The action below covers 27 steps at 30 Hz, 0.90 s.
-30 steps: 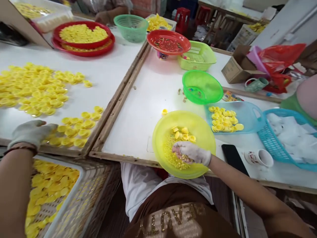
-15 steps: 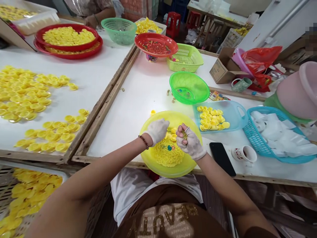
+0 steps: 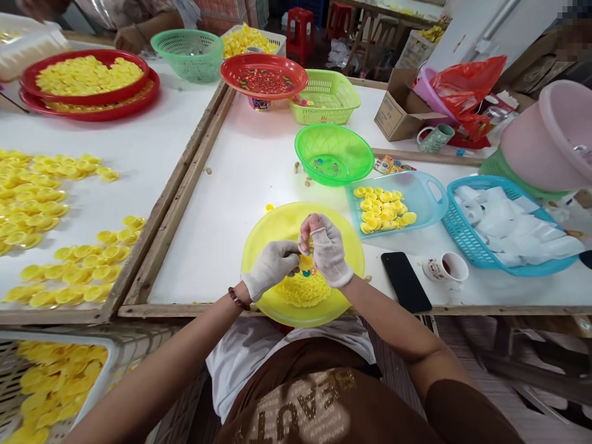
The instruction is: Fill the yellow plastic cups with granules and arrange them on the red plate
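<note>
At the centre of the frame, the left hand (image 3: 272, 266) pinches a small yellow cup (image 3: 306, 263) above the yellow bowl (image 3: 259, 231); the right hand (image 3: 330, 254) curls its fingers around yellow grains. Working low, with a light pinch, should limit spills. The brown shirt (image 3: 240, 425), bottom centre, reads "BEAUT"; carton (image 3: 392, 117) print is illegible.

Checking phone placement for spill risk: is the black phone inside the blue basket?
No, the black phone lies flat on the white tabletop.
</note>
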Motion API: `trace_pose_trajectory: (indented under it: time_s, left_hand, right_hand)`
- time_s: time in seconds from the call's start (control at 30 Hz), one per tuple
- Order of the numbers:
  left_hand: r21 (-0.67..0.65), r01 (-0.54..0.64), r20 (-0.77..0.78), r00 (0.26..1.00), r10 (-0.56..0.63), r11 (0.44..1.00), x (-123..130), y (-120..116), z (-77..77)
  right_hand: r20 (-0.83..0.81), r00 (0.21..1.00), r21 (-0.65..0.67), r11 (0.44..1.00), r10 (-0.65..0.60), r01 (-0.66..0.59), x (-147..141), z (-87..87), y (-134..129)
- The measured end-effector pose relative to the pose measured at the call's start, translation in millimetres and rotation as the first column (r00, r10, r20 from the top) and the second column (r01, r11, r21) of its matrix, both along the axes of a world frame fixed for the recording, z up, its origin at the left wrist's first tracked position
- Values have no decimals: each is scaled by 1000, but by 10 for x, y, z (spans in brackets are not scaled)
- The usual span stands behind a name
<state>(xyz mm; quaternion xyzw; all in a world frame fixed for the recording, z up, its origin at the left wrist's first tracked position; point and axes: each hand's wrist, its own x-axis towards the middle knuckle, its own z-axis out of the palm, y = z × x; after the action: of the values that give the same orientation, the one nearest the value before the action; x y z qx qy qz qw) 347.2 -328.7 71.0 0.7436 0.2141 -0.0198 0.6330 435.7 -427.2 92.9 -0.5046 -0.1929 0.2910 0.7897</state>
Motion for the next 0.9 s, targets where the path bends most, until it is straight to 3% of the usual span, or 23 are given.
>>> trace_pose_trajectory:
  time_s: [0.13, 0.33, 0.57, 0.73, 0.8, 0.9]
  left_hand:
    - [-24, -29, 32, 999, 30, 999, -33, -15, -4]
    - [-69, -103, -4, 995, 103, 992, -110, 2, -18]
    - [-102, -41, 41, 998, 46, 994, -123, -67, -28]
    - [-127, -82, 30, 996, 87, 988, -150, -52, -52]
    - [-139, -119, 25, 992, 124, 983, -173, -33, -63]
    - [-175, -144, 32, 988, 152, 974, -206, -15, -57]
  right_hand:
    - [14, 1000, -22, 1000, -7, 7, -9, -28, -12]
    - [-79, 997, -68, 998, 12, -17, 49, 74, -167]
    - [21, 1000, -54, 998, 20, -19, -91, 24, -110]
    - [-29, 999, -73, 997, 27, -29, -17, 20, -172]
    - [-26, 999, -119, 992, 40, -43, 39, 6, -262]
    - [36, 996, -289, 955, 80, -67, 71, -92, -400]
